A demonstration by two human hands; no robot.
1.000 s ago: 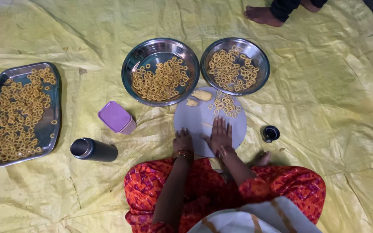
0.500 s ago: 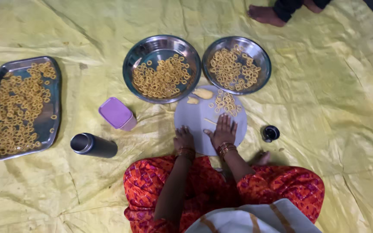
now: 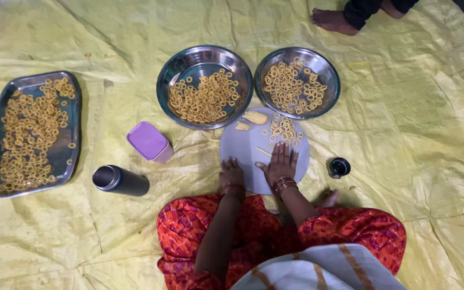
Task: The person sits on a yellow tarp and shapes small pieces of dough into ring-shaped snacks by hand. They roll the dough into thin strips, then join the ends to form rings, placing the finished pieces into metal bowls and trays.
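— How much of the dough has been shaped so far, by the look of it?

— Most of it, I'd judge. The rectangular tray (image 3: 34, 134) on the left is spread with rings, and both round steel bowls — the left bowl (image 3: 204, 86) and the right bowl (image 3: 298, 81) — hold good heaps of them. A small cluster of finished rings (image 3: 283, 129) sits at the far edge of the round grey board (image 3: 245, 147).

— And what is left?

— Only two small lumps of dough (image 3: 254, 118) on the board's far side, plus a thin strip (image 3: 264, 152) just beside the fingers of the right hand (image 3: 280, 164).

— What are the hands doing?

— The right hand lies flat and open on the board, fingers spread, palm down — gripping nothing. The left hand (image 3: 232, 173) rests at the board's near left edge, fingers loosely curled; it seems to hold nothing.

— Anything else about?

— A purple lidded box (image 3: 149, 142), a dark steel flask (image 3: 120, 180) lying on the yellow sheet (image 3: 404, 134), and a small dark cap (image 3: 339, 167) to the right.
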